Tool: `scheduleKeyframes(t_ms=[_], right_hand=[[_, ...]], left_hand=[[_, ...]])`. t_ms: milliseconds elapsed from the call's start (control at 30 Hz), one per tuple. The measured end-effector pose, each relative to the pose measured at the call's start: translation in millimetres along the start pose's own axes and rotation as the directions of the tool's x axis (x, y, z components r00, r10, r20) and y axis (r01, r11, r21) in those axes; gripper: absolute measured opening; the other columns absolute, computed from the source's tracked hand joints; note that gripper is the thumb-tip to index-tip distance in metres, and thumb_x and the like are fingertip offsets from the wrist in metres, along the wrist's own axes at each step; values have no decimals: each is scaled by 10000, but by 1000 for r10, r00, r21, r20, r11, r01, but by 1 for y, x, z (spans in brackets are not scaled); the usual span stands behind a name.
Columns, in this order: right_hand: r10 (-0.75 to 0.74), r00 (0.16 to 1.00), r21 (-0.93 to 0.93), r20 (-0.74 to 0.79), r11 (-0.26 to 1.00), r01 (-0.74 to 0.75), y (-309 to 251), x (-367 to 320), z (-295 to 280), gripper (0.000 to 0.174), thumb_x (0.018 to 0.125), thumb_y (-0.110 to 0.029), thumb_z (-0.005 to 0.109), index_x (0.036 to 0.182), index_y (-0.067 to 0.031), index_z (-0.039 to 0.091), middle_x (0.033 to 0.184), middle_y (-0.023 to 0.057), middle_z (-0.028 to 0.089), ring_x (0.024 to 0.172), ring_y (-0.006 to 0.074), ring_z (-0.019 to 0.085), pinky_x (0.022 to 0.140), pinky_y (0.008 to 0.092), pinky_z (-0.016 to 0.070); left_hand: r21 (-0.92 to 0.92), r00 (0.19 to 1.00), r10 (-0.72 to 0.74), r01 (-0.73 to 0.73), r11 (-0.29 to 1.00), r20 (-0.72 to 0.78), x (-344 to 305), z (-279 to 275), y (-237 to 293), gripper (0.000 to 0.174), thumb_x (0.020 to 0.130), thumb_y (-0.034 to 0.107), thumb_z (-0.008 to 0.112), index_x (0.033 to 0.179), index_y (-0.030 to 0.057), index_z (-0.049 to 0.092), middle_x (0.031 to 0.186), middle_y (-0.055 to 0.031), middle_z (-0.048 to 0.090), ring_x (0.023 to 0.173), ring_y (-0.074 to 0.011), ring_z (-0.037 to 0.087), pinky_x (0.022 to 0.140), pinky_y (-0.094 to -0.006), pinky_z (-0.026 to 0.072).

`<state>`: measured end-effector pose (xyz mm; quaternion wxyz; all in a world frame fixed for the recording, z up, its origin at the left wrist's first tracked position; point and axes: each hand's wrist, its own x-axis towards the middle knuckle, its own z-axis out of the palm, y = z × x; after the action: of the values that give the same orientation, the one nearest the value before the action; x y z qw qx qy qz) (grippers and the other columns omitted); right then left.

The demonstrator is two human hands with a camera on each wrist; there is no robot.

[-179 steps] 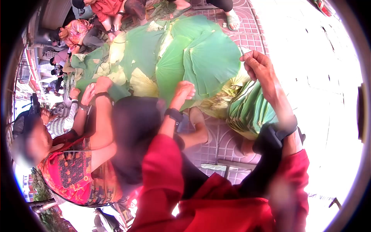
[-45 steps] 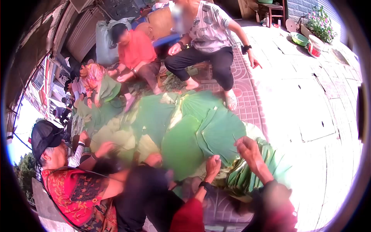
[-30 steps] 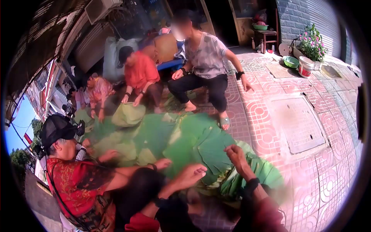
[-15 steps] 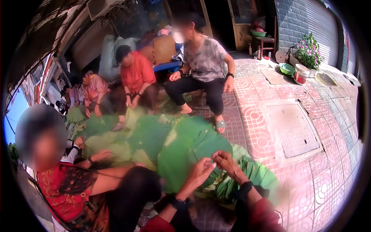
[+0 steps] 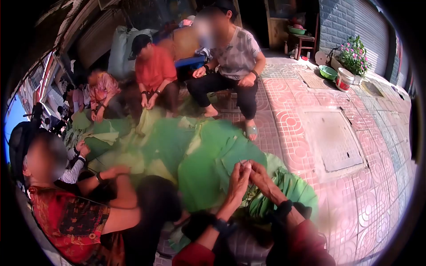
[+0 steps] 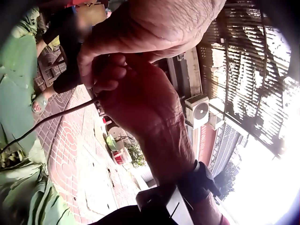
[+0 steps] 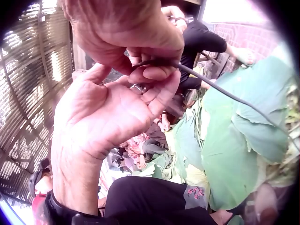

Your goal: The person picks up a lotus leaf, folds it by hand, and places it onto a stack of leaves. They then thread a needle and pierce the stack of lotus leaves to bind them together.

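Note:
My left hand (image 5: 238,181) and right hand (image 5: 262,176) meet fingertip to fingertip above the lotus leaves. A thin dark cord (image 7: 220,89) hangs from the pinched fingertips down towards the leaves; the same cord (image 6: 56,116) shows in the left wrist view. Thumb and fingers of my right hand (image 7: 126,33) pinch it, while the left hand (image 7: 103,112) has its fingers at the same spot. A thin, needle-like tip (image 5: 241,160) sticks up between the fingertips. Below lie broad, overlapping green lotus leaves (image 5: 208,177). A folded stack of leaves (image 5: 290,190) stands by my right forearm.
A person in a patterned red shirt (image 5: 71,213) sits close on my left. Across the leaf pile sit a person in a red shirt (image 5: 155,66) and one in a grey patterned top (image 5: 235,53). Tiled paving (image 5: 355,186) stretches right, with a bucket (image 5: 344,80) and a green basin (image 5: 328,72).
My hands, apart one second ago, have come together at the fingertips. The person in the grey top has drawn the pointing arm back to the knee. The neighbour on my left has shifted.

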<state>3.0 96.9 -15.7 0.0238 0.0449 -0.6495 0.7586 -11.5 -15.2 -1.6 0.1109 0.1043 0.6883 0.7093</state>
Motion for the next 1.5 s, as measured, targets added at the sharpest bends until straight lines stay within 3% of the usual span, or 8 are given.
scheduleKeyframes(t_ms=[67, 200, 367, 500, 600, 867, 967, 1500], right_hand=[[25, 1000, -10, -4, 1000, -25, -4, -2, 12, 270, 943, -275, 494, 1048, -30, 537, 860, 2, 551, 736, 81, 495, 634, 218, 418], [-61, 998, -1, -2, 998, 61, 11, -5, 18, 247, 941, -219, 493, 1063, -13, 552, 921, 1, 572, 822, 84, 509, 707, 224, 431], [-45, 990, -43, -137, 998, 40, 1, -19, 25, 250, 944, -206, 495, 1064, 5, 554, 918, -2, 573, 829, 84, 513, 736, 225, 436], [7, 995, -14, -97, 1000, -8, 7, -9, 14, 250, 950, -201, 485, 1076, 4, 555, 926, 6, 580, 840, 93, 525, 757, 227, 434], [27, 990, -16, -139, 999, -30, 13, -5, 7, 276, 955, -210, 487, 1110, 10, 546, 956, 21, 582, 873, 102, 527, 784, 233, 432], [43, 981, -21, -188, 999, -48, 16, -7, 6, 266, 944, -211, 491, 1069, 14, 559, 946, 28, 588, 858, 111, 518, 753, 253, 435], [45, 991, -111, -124, 992, -59, 19, -8, -1, 379, 951, -282, 493, 1146, 41, 526, 987, 42, 581, 920, 122, 522, 826, 257, 426], [90, 985, -69, -149, 992, -101, 21, 3, 7, 250, 908, -204, 530, 1045, 3, 555, 925, 33, 575, 831, 112, 504, 719, 262, 428]], left_hand=[[-112, 998, -49, 45, 993, -30, -2, -1, -3, 358, 960, 366, 470, 1152, 72, 541, 971, -2, 559, 895, -108, 510, 782, -244, 421], [-147, 997, 61, -66, 987, -38, 5, -4, -35, 333, 974, 336, 433, 1139, 67, 540, 1024, -11, 552, 956, -108, 489, 834, -249, 396], [-159, 990, 89, -106, 982, -112, 1, 10, -38, 317, 975, 317, 420, 1107, 53, 534, 966, -19, 553, 910, -107, 490, 817, -247, 395], [-186, 996, -13, -5, 982, -93, 3, 14, -30, 319, 978, 305, 386, 1087, 43, 531, 942, -40, 551, 905, -144, 501, 816, -273, 406], [-140, 990, 72, -89, 986, -122, 6, 21, -31, 320, 978, 302, 382, 1094, 39, 524, 948, -59, 547, 907, -157, 503, 814, -286, 408], [-135, 991, 9, -27, 991, -132, 7, 27, -34, 299, 977, 290, 389, 1069, 33, 510, 955, -70, 535, 908, -162, 497, 807, -290, 407], [-136, 992, -5, -12, 991, -124, 7, 25, -36, 289, 973, 292, 400, 1044, 32, 504, 939, -67, 529, 890, -161, 494, 794, -292, 407], [-107, 993, -26, 14, 994, -115, 12, 17, -35, 322, 952, 324, 432, 1063, 27, 484, 952, -86, 542, 906, -184, 515, 810, -304, 415]])
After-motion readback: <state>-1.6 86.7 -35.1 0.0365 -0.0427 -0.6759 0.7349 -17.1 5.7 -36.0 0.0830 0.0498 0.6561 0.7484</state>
